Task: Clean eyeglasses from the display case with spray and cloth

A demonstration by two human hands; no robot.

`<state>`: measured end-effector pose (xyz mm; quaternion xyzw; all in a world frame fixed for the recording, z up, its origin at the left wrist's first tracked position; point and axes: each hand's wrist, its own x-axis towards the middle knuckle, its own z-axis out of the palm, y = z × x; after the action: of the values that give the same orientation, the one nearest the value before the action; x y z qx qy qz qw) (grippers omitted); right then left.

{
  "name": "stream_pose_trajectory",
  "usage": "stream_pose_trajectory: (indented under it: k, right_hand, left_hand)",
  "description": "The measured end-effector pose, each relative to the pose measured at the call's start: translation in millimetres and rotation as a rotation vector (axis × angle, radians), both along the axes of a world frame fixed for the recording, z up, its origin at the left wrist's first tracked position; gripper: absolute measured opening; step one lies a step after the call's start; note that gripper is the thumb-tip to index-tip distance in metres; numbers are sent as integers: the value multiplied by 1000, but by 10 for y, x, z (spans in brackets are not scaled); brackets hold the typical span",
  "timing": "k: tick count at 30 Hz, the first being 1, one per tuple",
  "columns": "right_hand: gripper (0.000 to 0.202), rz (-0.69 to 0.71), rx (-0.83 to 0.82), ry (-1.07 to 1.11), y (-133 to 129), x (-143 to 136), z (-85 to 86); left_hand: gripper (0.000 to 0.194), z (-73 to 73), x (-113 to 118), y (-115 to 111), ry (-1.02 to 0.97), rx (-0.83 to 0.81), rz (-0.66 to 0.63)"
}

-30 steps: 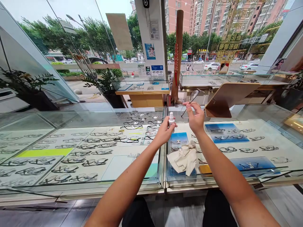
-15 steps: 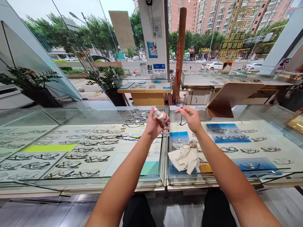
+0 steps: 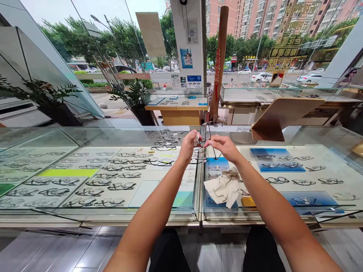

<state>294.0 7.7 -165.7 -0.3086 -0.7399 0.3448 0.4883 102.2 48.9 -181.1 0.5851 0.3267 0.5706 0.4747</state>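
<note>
Above the glass display counter, my left hand [image 3: 188, 146] is wrapped round a small white spray bottle [image 3: 196, 139], its nozzle end turned toward my right hand. Thin dark-framed glasses [image 3: 210, 132] are pinched between the fingers of my right hand [image 3: 225, 147], held upright close to the bottle. Whether bottle and glasses touch is not clear. A crumpled beige cloth [image 3: 224, 188] lies on the counter glass below my right hand. On the glass near my left forearm rest several dark-framed glasses [image 3: 165, 143].
Rows of glasses [image 3: 121, 175] fill the glass counter [image 3: 199, 211] on both sides. A tilted wooden stand [image 3: 283, 117] occupies its far right part. Behind are another display table [image 3: 181, 108], a wooden post [image 3: 219, 64] and potted plants [image 3: 136, 98].
My left hand and the bottle have moved right, close to the glasses, and the bottle has turned. The glasses have shifted left and turned in my right hand. The view has shifted slightly.
</note>
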Motion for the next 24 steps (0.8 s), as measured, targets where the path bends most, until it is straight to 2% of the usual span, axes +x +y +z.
stream_pose_trajectory:
  k: [5,24]
  right_hand:
    - [51,31,-1,-46,-31,-52,-7]
    - [48,37,3,-50,-1,-12,-15]
  left_hand:
    - [62,-62,2,11,128,194,88]
    - [56,-79,-28,-5,198,230,131]
